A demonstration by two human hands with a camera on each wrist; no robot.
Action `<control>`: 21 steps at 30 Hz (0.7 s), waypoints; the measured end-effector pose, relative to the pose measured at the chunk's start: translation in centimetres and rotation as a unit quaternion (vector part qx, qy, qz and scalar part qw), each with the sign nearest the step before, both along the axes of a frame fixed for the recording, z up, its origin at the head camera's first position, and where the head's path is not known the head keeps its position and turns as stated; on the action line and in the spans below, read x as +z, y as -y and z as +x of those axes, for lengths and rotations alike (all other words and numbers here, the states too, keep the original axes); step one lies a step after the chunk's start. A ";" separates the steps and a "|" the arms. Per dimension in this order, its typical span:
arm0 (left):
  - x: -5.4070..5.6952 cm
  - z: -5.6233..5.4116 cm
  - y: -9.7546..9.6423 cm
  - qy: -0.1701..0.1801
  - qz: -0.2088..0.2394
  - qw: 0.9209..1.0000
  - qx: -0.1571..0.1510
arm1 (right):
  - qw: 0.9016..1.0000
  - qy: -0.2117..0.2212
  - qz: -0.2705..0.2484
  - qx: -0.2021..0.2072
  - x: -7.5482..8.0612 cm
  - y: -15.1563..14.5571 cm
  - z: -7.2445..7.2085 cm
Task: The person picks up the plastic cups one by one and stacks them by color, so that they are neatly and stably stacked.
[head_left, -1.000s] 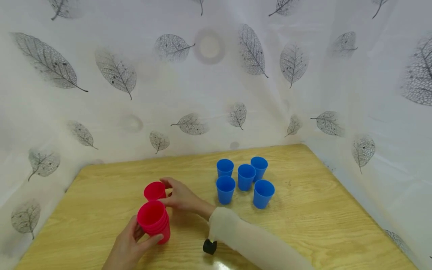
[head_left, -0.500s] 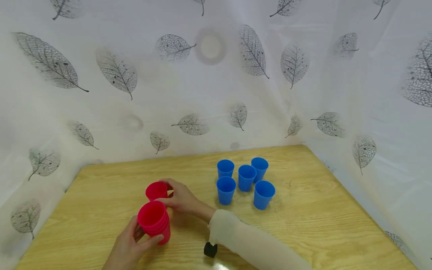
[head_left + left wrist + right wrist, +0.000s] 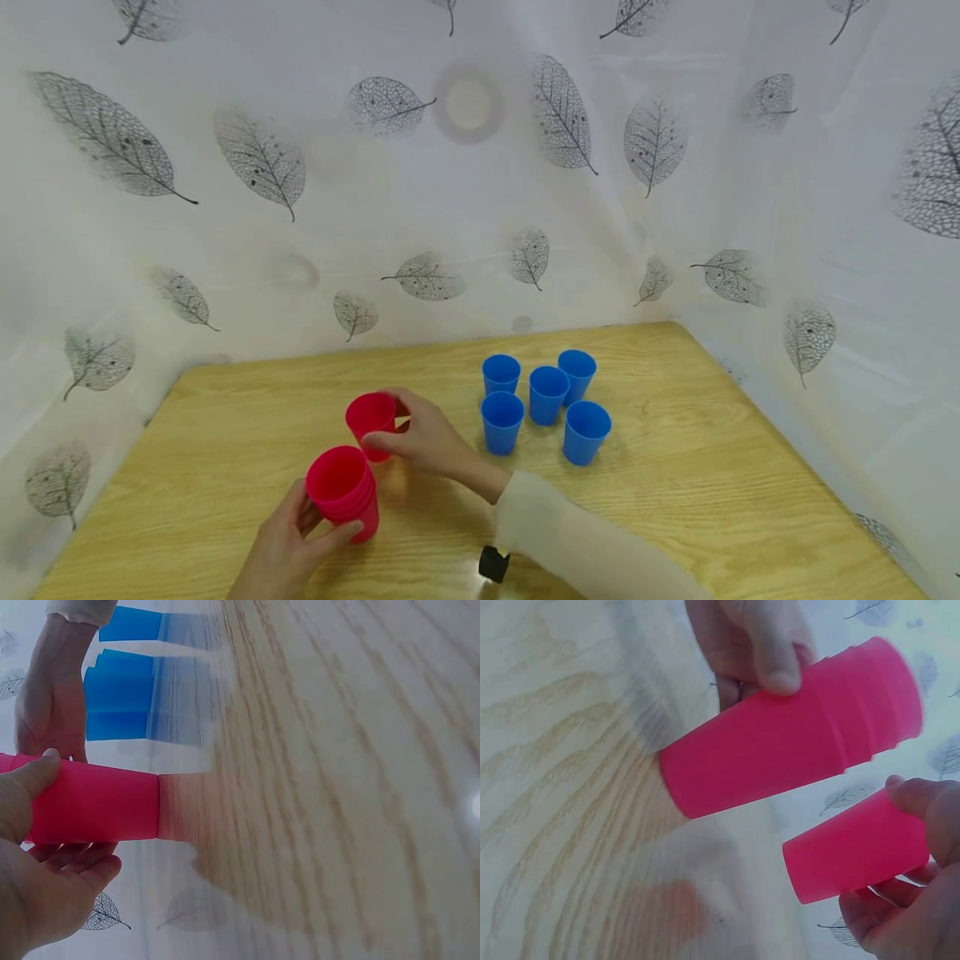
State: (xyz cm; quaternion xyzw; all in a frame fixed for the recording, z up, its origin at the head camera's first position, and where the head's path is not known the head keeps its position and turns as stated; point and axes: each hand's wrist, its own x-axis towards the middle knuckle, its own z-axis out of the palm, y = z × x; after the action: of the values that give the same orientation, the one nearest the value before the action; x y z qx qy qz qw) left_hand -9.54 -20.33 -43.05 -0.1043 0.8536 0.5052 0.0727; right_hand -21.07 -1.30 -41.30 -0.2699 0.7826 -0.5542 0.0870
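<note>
Red cup (image 3: 851, 851) in curved right fingers (image 3: 859, 919)

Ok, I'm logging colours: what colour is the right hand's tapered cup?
Pinkish red tapered cup, clearest in the right wrist view.

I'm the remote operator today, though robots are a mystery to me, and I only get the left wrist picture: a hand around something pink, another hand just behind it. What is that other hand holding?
Observer: The head view shows the right hand holding a single red cup.

Operator: And the pink thing nearest me runs out of my picture at one end. Is it just one cup?

Observer: No, it is a stack of nested red cups; the right wrist view shows several rims, one stepped beyond another.

Operator: I also see some blue shapes. How many are there really?

Observer: The head view shows five blue cups, all standing upright.
</note>
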 end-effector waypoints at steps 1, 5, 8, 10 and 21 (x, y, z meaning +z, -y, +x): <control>0.0 0.0 0.0 -0.001 -0.001 1.000 -0.001 | 1.000 -0.001 -0.002 -0.001 0.2 -0.2 0.1; 0.1 0.0 -0.1 0.002 -0.001 1.000 0.003 | 1.000 -0.004 -0.012 -0.006 0.8 -1.2 0.4; 0.1 0.1 -0.1 0.003 0.000 1.000 0.007 | 1.000 -0.003 -0.011 -0.013 1.1 -1.8 0.4; 0.1 0.1 -0.1 0.002 -0.001 1.000 0.006 | 1.000 -0.003 -0.013 -0.014 1.3 -2.3 0.5; -0.2 0.2 0.1 -0.012 0.003 1.000 -0.002 | 0.999 -0.026 -0.024 0.010 3.0 -4.4 1.6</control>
State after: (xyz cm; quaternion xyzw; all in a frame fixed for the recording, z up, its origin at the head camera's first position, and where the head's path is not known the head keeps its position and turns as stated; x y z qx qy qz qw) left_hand -9.38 -20.45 -43.23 -0.0964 0.8530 0.5089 0.0637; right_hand -19.49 3.11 -38.25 -0.2941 0.7681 -0.5650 0.0652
